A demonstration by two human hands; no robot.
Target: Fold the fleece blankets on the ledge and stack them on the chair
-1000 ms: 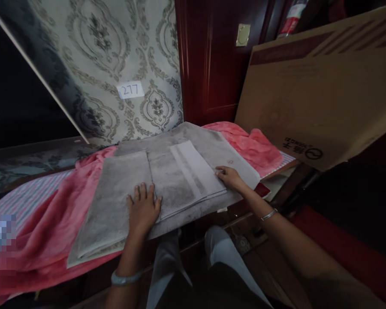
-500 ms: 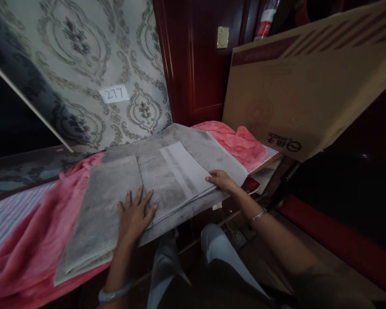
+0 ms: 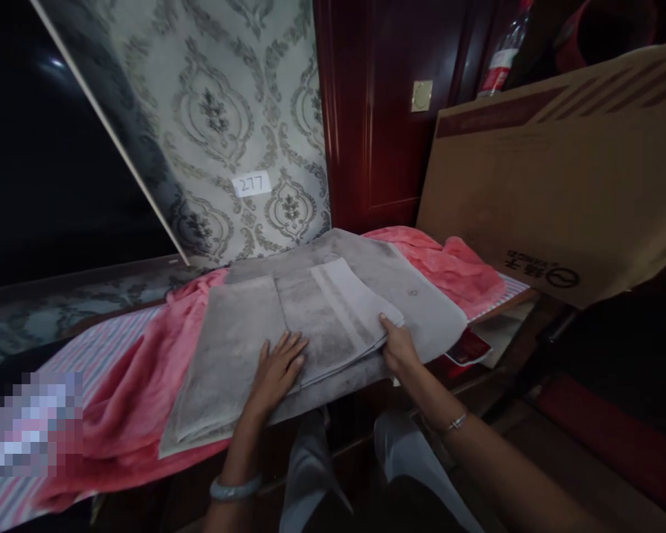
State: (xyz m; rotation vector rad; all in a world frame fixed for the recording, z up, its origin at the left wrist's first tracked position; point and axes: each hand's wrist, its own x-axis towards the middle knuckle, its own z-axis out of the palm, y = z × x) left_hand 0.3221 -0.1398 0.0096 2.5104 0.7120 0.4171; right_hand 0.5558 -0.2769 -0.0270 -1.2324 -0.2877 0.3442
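Observation:
A grey towel (image 3: 322, 314) with a pale woven band lies folded in layers on the larger spread of grey cloth (image 3: 422, 277). My left hand (image 3: 277, 370) rests flat on its near part, fingers stretched out, beside the seam between the left panel and the banded part. At the near right corner, my right hand (image 3: 399, 348) pinches the folded layers, thumb on top and the other fingers partly hidden at the edge. The folded left panel (image 3: 233, 355) lies flat on a pink blanket (image 3: 127, 392).
Beneath the blanket is a striped sheet (image 3: 108, 333). A large cardboard box (image 3: 533, 192) leans at the right, with a plastic bottle (image 3: 502, 63) behind it. Patterned wallpaper bears a paper marked 277 (image 3: 251, 183). A dark screen (image 3: 61, 163) stands at the left.
The view has shifted, so everything appears farther right and mostly lower. My left hand's fingers have drawn closer together. My right hand has turned, its thumb now over the towel's corner.

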